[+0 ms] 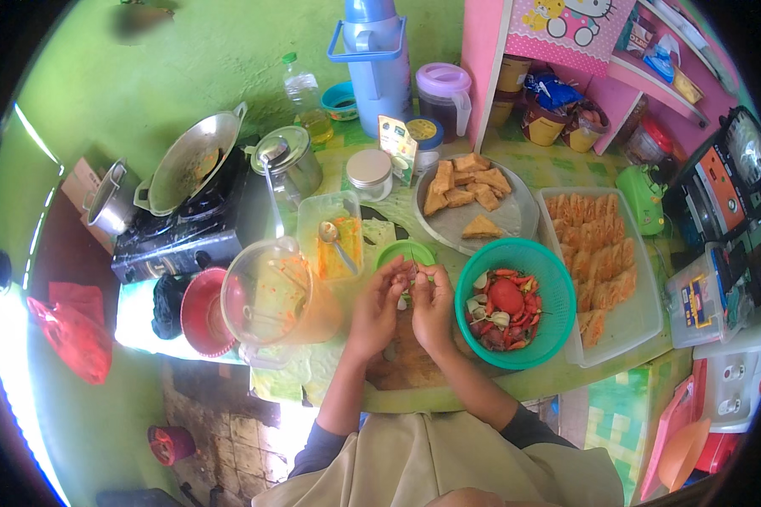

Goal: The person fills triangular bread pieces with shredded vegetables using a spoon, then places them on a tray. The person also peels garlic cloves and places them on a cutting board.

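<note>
My left hand (375, 310) and my right hand (434, 309) meet over a wooden cutting board (412, 361). My left fingers pinch a small reddish piece, perhaps a shallot, mostly hidden by the fingertips. From my right fingers a thin blade (412, 253), seemingly a knife's, points away from me; its handle is hidden. Just beyond the fingertips is a small light-green bowl (423, 252), partly covered by my hands. To the right stands a teal plastic basket (569, 298) holding red chillies (533, 304), a tomato (506, 296), garlic cloves (500, 319) and shallots (496, 341).
A round metal tray (520, 222) carries fried tofu pieces (472, 184). Rows of filled tofu (590, 253) lie in a plastic tray (634, 329). On the left are a clear tub (330, 310), a spoon (336, 244) in a container, and a wok (190, 158) on a gas stove (177, 247).
</note>
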Motion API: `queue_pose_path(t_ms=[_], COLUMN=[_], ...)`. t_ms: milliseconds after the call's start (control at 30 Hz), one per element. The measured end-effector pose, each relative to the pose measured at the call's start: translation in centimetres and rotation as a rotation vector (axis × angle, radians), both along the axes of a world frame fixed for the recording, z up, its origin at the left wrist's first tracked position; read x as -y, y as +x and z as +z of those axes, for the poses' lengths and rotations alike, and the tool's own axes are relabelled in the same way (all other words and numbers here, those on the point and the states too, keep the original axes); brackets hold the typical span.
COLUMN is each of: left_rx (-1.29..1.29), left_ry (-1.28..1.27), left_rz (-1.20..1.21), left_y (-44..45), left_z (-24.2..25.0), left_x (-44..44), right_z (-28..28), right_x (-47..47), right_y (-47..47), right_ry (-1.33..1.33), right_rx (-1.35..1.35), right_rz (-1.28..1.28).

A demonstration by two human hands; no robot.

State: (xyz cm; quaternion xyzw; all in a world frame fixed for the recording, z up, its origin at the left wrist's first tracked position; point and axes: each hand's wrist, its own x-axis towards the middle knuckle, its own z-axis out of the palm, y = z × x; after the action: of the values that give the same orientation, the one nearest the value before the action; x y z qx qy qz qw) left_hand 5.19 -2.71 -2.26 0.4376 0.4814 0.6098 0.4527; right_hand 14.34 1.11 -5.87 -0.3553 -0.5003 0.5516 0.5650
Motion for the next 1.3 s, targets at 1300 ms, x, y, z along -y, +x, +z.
queue_pose_path(t_ms=[1300], left_rx=[-0.794], left_ry=[0.734], left_rz=[0.245], left_y=[-5.1], left_z=[-1.4], left_x=[9.7], right_z=[0.4], right_x=[-0.4], right_y=[1.7], right_ry=[0.004], right_rx=[0.404], right_rz=[0.176])
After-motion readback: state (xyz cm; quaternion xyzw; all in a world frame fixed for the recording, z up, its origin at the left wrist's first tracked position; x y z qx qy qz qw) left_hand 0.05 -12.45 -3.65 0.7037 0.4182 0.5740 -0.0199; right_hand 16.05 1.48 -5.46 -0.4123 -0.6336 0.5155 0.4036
